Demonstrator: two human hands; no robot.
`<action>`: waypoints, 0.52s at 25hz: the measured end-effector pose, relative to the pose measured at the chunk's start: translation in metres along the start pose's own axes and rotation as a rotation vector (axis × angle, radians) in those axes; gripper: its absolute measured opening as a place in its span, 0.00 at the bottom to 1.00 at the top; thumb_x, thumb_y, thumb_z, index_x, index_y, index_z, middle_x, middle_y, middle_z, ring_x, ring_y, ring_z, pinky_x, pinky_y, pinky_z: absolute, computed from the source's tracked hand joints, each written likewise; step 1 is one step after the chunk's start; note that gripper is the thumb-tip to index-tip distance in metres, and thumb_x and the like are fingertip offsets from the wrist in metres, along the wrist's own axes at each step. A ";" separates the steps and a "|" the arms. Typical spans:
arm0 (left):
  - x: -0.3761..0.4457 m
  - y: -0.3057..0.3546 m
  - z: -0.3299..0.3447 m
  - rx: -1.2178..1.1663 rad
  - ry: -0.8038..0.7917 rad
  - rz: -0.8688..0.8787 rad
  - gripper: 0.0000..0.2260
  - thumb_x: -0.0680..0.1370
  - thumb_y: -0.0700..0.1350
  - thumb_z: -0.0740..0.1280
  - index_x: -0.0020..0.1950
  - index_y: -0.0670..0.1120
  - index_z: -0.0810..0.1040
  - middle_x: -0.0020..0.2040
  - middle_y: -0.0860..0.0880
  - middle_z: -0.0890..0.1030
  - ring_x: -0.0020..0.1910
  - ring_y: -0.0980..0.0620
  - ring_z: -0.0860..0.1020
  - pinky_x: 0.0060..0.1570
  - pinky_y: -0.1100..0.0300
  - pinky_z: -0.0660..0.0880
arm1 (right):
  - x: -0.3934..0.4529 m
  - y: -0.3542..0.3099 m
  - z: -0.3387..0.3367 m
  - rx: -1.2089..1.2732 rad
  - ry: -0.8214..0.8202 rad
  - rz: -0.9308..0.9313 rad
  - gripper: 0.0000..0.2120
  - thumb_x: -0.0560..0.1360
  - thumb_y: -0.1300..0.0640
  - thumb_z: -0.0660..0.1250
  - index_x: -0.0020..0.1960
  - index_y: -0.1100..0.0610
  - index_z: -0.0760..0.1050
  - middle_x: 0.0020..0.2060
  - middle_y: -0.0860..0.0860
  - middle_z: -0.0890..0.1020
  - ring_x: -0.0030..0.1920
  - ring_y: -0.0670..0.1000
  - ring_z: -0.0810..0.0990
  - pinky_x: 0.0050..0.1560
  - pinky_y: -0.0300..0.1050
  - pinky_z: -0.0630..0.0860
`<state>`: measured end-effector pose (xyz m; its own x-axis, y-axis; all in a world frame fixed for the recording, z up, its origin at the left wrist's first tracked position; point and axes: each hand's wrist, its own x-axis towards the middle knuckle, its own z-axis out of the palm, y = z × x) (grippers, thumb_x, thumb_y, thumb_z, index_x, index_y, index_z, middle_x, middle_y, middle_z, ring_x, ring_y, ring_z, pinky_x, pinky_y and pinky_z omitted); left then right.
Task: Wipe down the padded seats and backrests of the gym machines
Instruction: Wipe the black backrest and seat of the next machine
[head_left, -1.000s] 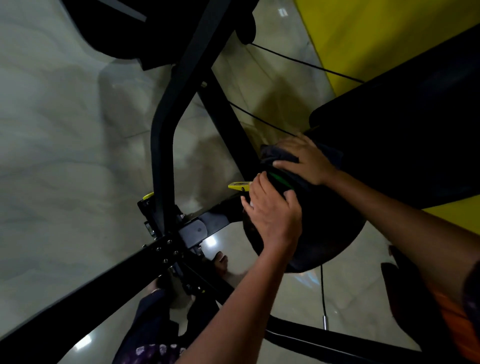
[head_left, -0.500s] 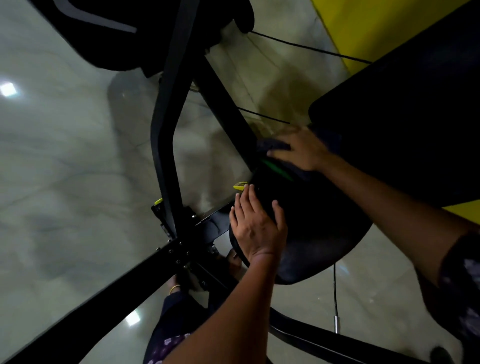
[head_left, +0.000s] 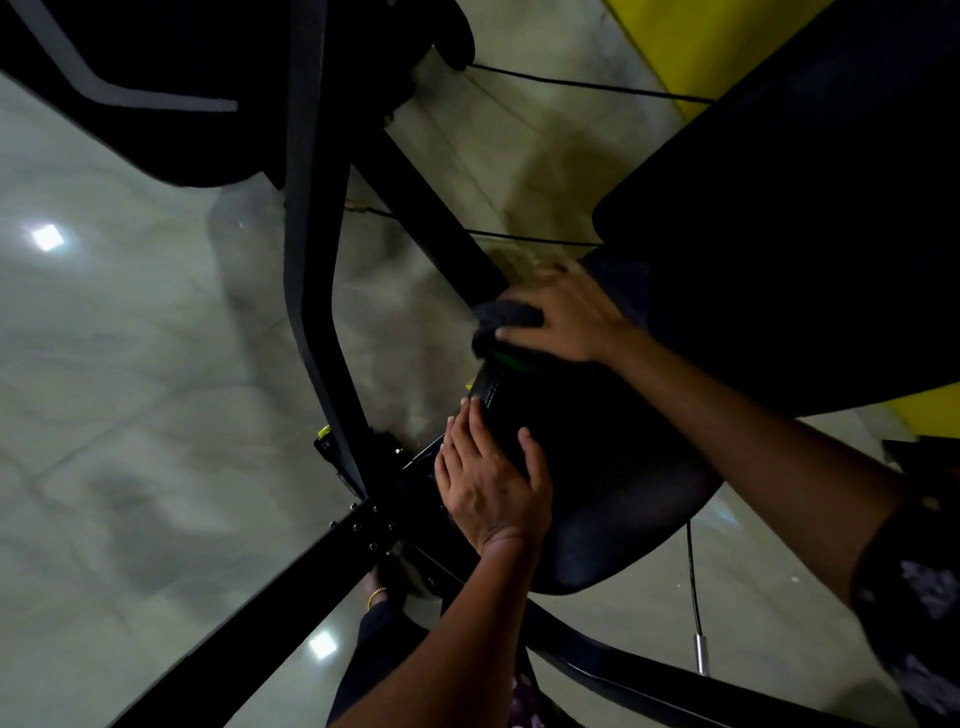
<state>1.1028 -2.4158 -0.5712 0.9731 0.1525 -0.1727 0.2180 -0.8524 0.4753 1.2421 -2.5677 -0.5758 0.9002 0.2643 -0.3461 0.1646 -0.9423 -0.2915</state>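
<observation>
Two hands on one black seat (head_left: 613, 493), so wiping looks only partly done. Hard to say how much of the seat is clean: too dark, with no wet marks or streaks to see.

Top left: another dark pad (head_left: 156, 52), with no hand and no cloth near it. Probably left for later. Below it, shiny grey floor (head_left: 130, 364). Next, a bent black frame bar (head_left: 311, 260), going down to a joint with bolts. Past the middle, the seat, round and low, sticking out from the machine. To the right of it, the big black backrest (head_left: 805, 234), leaning up and away. No cloth on that yet, so most likely next in line after the seat.

Now the fingers, left side first. Left hand (head_left: 493, 483): laid flat on the near left edge of the seat. Fingers straight and close together, thumb a little apart. Nothing held. Just touching the pad, maybe to keep it steady.

Farther right and higher up, the dark cloth (head_left: 506, 314), bunched up at the far edge of the seat, close to where seat and backrest meet. Right hand (head_left: 566, 317) on top of it, pressing down. Fingers bent over the cloth, thumb just under it, cloth squeezed between them and poking out on the left. A little green showing right below the thumb, too small to name.

Still to do, by the look of things: finish the seat, then the backrest, then any other pads.
</observation>
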 end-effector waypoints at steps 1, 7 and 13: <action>0.001 0.000 0.001 0.006 0.006 0.002 0.26 0.74 0.55 0.56 0.66 0.42 0.73 0.62 0.44 0.77 0.62 0.44 0.75 0.63 0.55 0.60 | 0.005 0.017 -0.003 0.009 0.045 0.108 0.38 0.65 0.27 0.48 0.61 0.50 0.77 0.57 0.53 0.81 0.62 0.54 0.74 0.65 0.48 0.58; 0.000 0.002 0.000 0.012 0.011 0.008 0.26 0.74 0.56 0.55 0.66 0.42 0.72 0.62 0.44 0.77 0.61 0.44 0.75 0.62 0.53 0.64 | -0.001 0.076 -0.006 0.278 0.300 0.681 0.30 0.73 0.38 0.57 0.68 0.55 0.71 0.66 0.58 0.74 0.67 0.59 0.69 0.65 0.52 0.62; 0.000 0.003 -0.003 0.007 -0.006 0.009 0.27 0.75 0.56 0.54 0.67 0.41 0.72 0.63 0.43 0.76 0.61 0.43 0.75 0.61 0.48 0.69 | -0.053 0.029 0.029 0.317 0.441 0.777 0.29 0.77 0.43 0.56 0.76 0.52 0.58 0.75 0.50 0.61 0.75 0.55 0.57 0.73 0.52 0.53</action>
<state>1.1039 -2.4165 -0.5670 0.9745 0.1419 -0.1736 0.2087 -0.8573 0.4706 1.1870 -2.6035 -0.5919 0.7937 -0.5759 -0.1959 -0.6035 -0.7051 -0.3724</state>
